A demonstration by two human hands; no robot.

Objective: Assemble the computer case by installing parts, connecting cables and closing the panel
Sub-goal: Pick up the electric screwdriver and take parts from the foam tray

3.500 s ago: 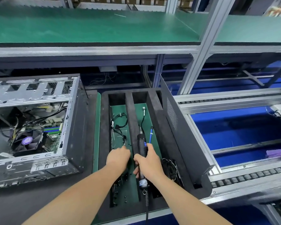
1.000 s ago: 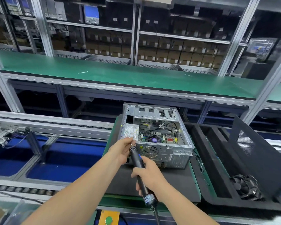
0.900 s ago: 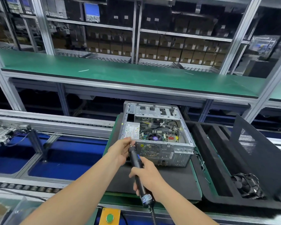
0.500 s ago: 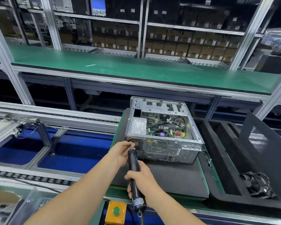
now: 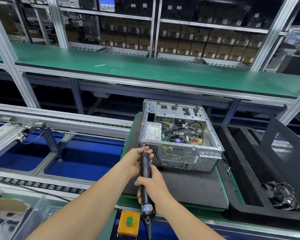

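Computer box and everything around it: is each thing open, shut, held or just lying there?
Computer case: side open, insides showing, lying on the black mat.
Electric screwdriver: held in both hands, tip at the case's rear corner.
Left hand: pinching near the screwdriver's tip.
Right hand: gripping the screwdriver's body.
Side panel: off the case, leaning upright in the foam tray.
Fan: loose, lying in the tray.

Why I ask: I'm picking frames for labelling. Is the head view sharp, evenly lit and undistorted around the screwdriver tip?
Head view: the electric screwdriver and computer case are sharp and evenly lit, without glare; wide-angle distortion bows the green shelf and tilts the posts near the edges; the back shelves are dim.
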